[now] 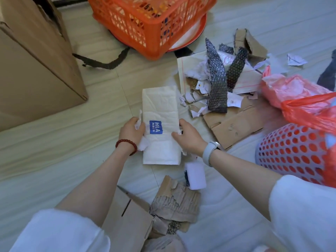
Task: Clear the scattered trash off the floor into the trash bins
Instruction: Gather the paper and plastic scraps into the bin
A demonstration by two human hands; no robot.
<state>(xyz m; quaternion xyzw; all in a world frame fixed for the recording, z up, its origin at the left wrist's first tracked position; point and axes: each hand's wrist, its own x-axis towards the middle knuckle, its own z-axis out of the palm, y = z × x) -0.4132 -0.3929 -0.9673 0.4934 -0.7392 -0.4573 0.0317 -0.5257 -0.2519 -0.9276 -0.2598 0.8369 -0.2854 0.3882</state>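
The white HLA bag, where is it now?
Centre of the head view: white HLA bag held between left hand and right hand, left of the torn cardboard pile.

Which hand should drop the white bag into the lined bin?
Right hand, probably: both hands grip the white HLA-labelled bag, but the perforated bin with red liner sits on its side.

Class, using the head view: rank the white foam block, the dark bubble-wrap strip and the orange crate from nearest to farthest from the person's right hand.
1. White foam block: just below the right hand, beside the wrist.
2. Dark bubble-wrap strip: up and right, on the trash pile.
3. Orange crate: far at the top.
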